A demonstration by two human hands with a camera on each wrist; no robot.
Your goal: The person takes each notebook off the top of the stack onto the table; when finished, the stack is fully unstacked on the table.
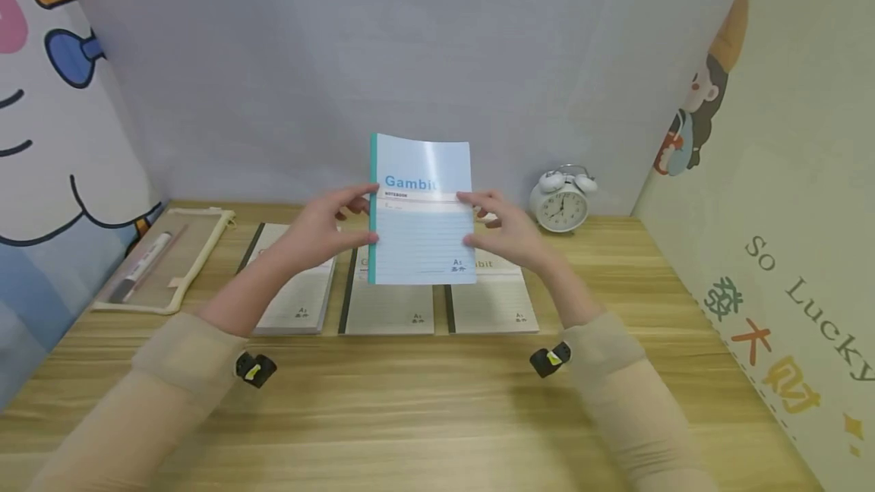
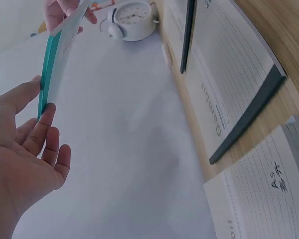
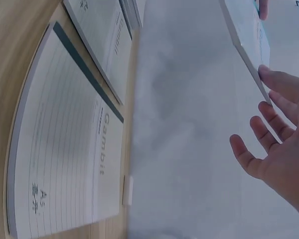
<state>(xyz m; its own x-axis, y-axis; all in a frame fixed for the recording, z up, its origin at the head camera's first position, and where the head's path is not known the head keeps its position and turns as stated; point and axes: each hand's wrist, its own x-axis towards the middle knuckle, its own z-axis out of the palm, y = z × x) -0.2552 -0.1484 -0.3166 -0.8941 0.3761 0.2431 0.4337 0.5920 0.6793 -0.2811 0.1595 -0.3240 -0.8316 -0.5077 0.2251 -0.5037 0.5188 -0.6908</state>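
A light blue Gambit notebook [image 1: 424,241] with a teal spine is held up above the table, its cover facing me. My left hand [image 1: 316,230] pinches the spine edge between thumb and fingers. On the opposite edge, my right hand [image 1: 511,232] pinches with thumb and fingers. The left wrist view shows the teal spine [image 2: 49,64] between the left thumb and fingers. Below lie three pale Gambit notebook piles with dark spines: a left one [image 1: 294,302], a middle one [image 1: 390,311] and a right one [image 1: 494,306]. The raised notebook partly covers the middle and right ones.
A mesh zip pouch [image 1: 187,241] with a marker [image 1: 143,264] inside lies at the table's left. At the back right stands a white twin-bell alarm clock [image 1: 562,205]. A small white block [image 3: 127,190] sits behind the right pile, near the back wall [image 1: 328,59].
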